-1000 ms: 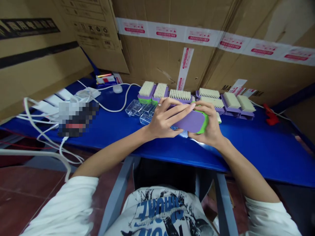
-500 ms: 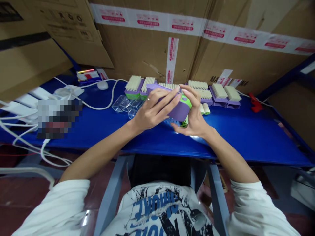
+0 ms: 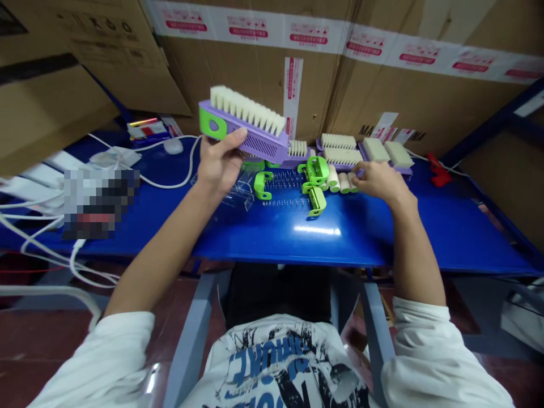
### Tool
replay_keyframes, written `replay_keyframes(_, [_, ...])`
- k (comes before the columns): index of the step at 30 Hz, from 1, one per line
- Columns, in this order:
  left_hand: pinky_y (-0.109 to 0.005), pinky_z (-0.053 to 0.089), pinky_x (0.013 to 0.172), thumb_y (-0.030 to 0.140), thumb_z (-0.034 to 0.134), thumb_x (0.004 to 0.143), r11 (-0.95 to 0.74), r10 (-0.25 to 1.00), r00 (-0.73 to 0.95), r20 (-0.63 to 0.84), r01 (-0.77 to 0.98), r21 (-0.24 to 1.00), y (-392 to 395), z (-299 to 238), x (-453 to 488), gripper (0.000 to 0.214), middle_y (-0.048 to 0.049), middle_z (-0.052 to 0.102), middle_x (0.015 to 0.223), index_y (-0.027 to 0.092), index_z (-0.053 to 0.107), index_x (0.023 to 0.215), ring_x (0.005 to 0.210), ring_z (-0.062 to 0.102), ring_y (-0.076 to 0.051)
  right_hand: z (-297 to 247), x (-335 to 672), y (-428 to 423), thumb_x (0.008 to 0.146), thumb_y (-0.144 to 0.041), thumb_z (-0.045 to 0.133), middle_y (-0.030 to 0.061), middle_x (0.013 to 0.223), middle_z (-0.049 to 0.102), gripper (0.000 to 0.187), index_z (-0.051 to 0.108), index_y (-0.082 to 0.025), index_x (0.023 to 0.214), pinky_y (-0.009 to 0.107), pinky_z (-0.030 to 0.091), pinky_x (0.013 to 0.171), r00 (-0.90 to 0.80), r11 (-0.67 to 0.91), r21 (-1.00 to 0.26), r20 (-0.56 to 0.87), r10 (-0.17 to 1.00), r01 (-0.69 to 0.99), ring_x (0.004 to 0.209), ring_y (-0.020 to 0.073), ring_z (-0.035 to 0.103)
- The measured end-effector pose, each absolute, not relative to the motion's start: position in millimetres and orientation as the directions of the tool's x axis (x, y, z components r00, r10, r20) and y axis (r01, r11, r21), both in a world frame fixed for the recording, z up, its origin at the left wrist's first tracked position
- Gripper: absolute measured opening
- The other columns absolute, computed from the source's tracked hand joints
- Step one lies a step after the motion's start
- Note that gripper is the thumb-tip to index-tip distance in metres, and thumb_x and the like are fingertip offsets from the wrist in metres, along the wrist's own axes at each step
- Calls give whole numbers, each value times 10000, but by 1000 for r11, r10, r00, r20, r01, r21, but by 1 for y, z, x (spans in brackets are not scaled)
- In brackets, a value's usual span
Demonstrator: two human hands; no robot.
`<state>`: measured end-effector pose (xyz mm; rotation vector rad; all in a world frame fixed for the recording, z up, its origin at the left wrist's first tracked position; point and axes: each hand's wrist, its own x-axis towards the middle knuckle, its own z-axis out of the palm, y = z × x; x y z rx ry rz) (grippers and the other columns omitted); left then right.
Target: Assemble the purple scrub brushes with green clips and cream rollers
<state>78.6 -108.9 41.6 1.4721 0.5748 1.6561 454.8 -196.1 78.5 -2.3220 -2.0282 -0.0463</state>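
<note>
My left hand [image 3: 221, 164] holds a purple brush [image 3: 242, 124] with white bristles and a green end, raised above the blue table [image 3: 382, 238], bristles up. My right hand [image 3: 380, 180] rests on the table with fingers loosely spread, its fingertips beside small white cylinders [image 3: 342, 182]. Between the hands lie green plastic parts [image 3: 314, 175] and thin metal springs [image 3: 284, 180]. More purple brushes [image 3: 361, 150] sit in a row along the back, bristles up.
Clear plastic covers [image 3: 236, 192] lie below my left hand. Taped cardboard boxes [image 3: 340, 85] wall off the back and left. White cables [image 3: 170, 181], a white mouse [image 3: 173, 146] and a blurred device [image 3: 100, 201] occupy the left side. A red object [image 3: 437, 173] lies at the right.
The brush was gripped by both hands near the table; now my left hand alone has lifted it up and left, bristles up. My right hand let go and dropped to the table.
</note>
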Motion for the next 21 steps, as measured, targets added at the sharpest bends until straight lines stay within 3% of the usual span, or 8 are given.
replay_keyframes(4, [-527, 678, 1117, 509, 984, 745, -354, 888, 142, 438, -397, 846, -99, 34, 72, 519, -19, 823, 1145, 266, 730, 1127, 1380, 715, -339, 72, 451, -191, 1051, -375, 610, 228, 1346, 806, 524, 703, -254, 1551, 571, 627, 1002, 137, -137, 27, -15, 990, 990, 1213, 444, 776])
replay_keyframes(7, [-413, 709, 1078, 468, 999, 744, -296, 911, 129, 393, -458, 838, -105, 38, 73, 486, 2, 834, 1157, 253, 725, 1083, 1290, 765, -266, 77, 454, -194, 1036, -356, 592, 246, 1275, 820, 542, 706, -206, 1544, 589, 631, 1006, 143, -143, -6, 66, 987, 990, 1185, 451, 778])
replay_keyframes(9, [-339, 740, 963, 439, 1026, 719, -268, 929, 95, 358, -497, 826, -114, 42, 79, 483, -9, 844, 1180, 246, 720, 1039, 1189, 805, -238, 82, 458, -197, 1056, -363, 550, 206, 1132, 840, 544, 713, -194, 1547, 593, 638, 1018, 121, -94, -144, 192, 974, 985, 1083, 414, 804])
replay_keyframes(11, [-325, 755, 877, 366, 1045, 677, -260, 930, 94, 355, -515, 817, -125, 47, 85, 510, -20, 849, 1154, 249, 715, 1048, 1134, 830, -247, 85, 458, -198, 1096, -436, 512, 138, 1034, 837, 539, 721, -231, 1549, 556, 674, 960, 44, 73, -387, 286, 957, 919, 917, 344, 826])
replay_keyframes(14, [-402, 769, 930, 204, 1029, 629, -251, 917, 143, 373, -520, 816, -140, 51, 95, 633, -17, 847, 1126, 268, 706, 1171, 1141, 842, -282, 81, 443, -197, 1107, -662, 512, 93, 1145, 846, 602, 686, -315, 1568, 524, 721, 844, -127, 376, -704, 380, 916, 603, 853, 293, 842])
replay_keyframes(17, [-493, 767, 967, 132, 1038, 606, -227, 896, 227, 382, -505, 833, -149, 49, 102, 782, -57, 833, 1241, 270, 671, 1283, 1164, 834, -329, 72, 418, -197, 1072, -783, 543, 101, 1308, 833, 736, 552, -346, 1664, 527, 746, 894, -168, 499, -798, 471, 866, 337, 984, 298, 866])
replay_keyframes(21, [-479, 768, 917, 124, 1125, 541, -310, 824, 291, 486, -487, 817, -147, 35, 108, 1003, -68, 730, 1458, 330, 603, 1372, 1285, 783, -371, 69, 403, -202, 1058, -801, 590, 84, 1417, 793, 762, 480, -393, 1693, 503, 757, 926, -160, 506, -839, 482, 861, 198, 1066, 297, 877])
